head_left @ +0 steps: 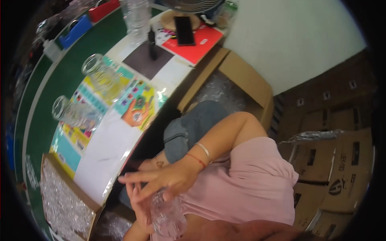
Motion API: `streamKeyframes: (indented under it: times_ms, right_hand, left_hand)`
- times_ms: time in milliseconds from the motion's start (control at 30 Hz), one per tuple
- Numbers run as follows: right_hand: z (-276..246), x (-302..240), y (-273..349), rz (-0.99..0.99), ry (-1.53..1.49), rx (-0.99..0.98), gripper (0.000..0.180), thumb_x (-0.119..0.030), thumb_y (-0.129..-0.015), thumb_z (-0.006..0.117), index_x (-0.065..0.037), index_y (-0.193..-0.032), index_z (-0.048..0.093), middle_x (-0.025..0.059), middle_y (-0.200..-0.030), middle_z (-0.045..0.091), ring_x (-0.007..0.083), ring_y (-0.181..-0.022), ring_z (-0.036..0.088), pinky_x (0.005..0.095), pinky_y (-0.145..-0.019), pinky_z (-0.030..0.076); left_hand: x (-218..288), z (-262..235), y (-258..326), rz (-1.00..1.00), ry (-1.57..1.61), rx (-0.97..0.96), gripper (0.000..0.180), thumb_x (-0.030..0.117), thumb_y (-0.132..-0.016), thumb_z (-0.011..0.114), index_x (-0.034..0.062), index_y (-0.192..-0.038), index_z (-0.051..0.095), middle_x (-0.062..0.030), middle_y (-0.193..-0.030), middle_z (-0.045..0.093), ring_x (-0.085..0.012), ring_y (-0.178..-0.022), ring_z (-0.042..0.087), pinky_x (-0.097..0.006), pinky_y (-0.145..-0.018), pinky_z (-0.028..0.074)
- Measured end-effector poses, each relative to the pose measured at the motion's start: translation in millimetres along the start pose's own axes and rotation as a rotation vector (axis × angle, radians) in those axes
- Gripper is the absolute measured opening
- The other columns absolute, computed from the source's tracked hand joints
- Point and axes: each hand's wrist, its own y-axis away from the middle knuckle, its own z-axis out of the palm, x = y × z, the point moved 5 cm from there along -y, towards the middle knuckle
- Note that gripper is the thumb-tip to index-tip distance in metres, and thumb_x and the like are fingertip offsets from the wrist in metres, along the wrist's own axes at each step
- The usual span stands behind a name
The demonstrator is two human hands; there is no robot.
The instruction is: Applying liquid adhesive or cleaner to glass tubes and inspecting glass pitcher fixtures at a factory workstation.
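A clear ribbed glass [167, 219] sits low in the view, in front of my pink shirt, gripped between both hands. My right hand [163, 176], with a bangle and a red thread at the wrist, lies over the top of the glass, its fingers spread toward the table. My left hand [137, 207] comes up from the lower edge and presses against the glass's left side. The lower part of the glass is partly hidden by my hands.
Two more clear glasses [100, 74] [74, 112] stand on colourful sheets on the table [108, 148]. A cardboard box of bubble wrap [64, 201] is at the near left. A phone [184, 30] lies on a red book. An open carton [245, 80] and stacked cartons [341, 168] are on the right.
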Motion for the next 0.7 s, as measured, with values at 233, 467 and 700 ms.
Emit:
streamKeyframes:
  times_ms: [233, 467, 700]
  right_hand:
    - [13, -11, 18, -0.168, -0.096, -0.146, 0.05, -0.042, -0.094, 0.029, -0.004, -0.116, 0.052, 0.0159, -0.123, 0.049, 0.0364, -0.12, 0.039, 0.0501, -0.103, 0.021]
    - [-18, 13, 49, -0.01, -0.19, 0.06, 0.042, -0.032, -0.096, 0.031, -0.003, -0.115, 0.054, 0.0201, -0.123, 0.046, 0.0369, -0.12, 0.039, 0.0413, -0.1, 0.032]
    - [-33, 66, 37, 0.876, -1.196, 0.449, 0.048, -0.034, -0.097, 0.03, 0.005, -0.119, 0.047, 0.0131, -0.113, 0.056, 0.0196, -0.102, 0.055, 0.0323, -0.091, 0.041]
  left_hand:
    - [-5, 5, -17, 0.264, -0.192, -0.391, 0.065, 0.044, -0.089, 0.038, 0.0013, -0.136, 0.024, -0.0195, -0.141, 0.017, -0.0385, -0.127, 0.027, -0.05, -0.103, 0.023]
    - [-35, 3, -29, 0.04, -0.376, -0.448, 0.061, 0.044, -0.091, 0.032, -0.0033, -0.13, 0.033, -0.0201, -0.127, 0.042, -0.0368, -0.118, 0.041, -0.047, -0.101, 0.028]
    - [-93, -29, -18, -0.532, 0.696, 0.268, 0.053, 0.041, -0.087, 0.037, 0.0011, -0.122, 0.044, -0.0136, -0.115, 0.053, -0.0269, -0.106, 0.052, -0.039, -0.089, 0.042]
